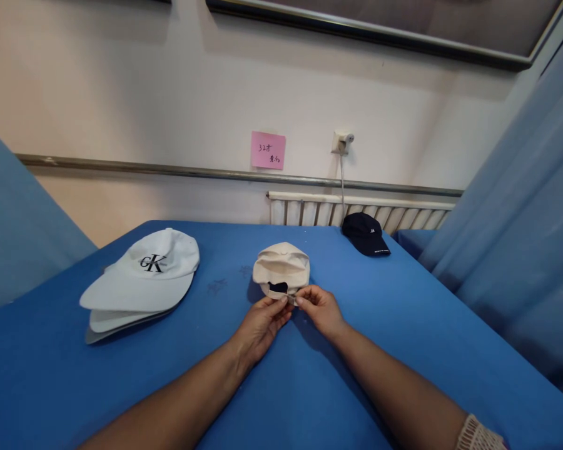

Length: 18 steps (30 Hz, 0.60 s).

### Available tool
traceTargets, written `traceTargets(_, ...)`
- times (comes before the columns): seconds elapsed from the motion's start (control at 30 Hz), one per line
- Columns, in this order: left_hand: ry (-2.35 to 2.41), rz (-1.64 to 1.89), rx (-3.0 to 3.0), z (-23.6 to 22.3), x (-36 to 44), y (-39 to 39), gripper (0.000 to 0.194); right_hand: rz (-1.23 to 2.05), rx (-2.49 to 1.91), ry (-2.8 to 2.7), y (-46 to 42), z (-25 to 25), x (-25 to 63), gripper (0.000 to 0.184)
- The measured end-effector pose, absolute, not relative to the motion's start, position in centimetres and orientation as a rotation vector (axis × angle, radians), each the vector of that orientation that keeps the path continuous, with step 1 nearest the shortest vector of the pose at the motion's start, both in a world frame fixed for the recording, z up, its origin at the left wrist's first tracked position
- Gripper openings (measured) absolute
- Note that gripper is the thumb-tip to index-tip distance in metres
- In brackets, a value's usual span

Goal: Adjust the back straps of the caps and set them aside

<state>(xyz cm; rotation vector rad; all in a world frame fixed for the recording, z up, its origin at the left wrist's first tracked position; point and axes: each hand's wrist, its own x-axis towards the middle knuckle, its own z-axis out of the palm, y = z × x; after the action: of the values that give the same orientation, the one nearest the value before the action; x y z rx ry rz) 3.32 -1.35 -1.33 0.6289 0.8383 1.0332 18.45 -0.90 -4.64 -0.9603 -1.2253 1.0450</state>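
Note:
A beige baseball cap (281, 262) is at the middle of the blue table, its back opening and strap turned toward me. My left hand (265, 325) pinches the strap below the opening between thumb and fingers. Just to the right, my right hand (321, 307) is closed on the strap's other part, near the buckle area. The small fastening between the fingertips is too fine to make out. The cap's brim is hidden behind its crown.
White caps (164, 275) are stacked at the left, the top one bearing black letters. A dark navy cap (365, 234) lies at the table's (244, 406) far right corner. Behind stand a radiator (304, 209) and a wall with a pink note (268, 150); blue curtains (511, 237) hang at both sides.

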Motion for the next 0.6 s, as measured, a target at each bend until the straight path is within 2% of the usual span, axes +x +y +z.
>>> traceTargets(0.3,0.832,1.036,0.642,-0.9,3.8,-1.9,0.021,0.978,-0.964,-1.161,-1.3,-4.1,18.0,0.017)
traceTargets(0.6,0.835,1.028,0.544,-1.0,2.7,-0.9,0.007,1.221,-1.036,-0.896,-1.7,-2.9,18.6,0.040)
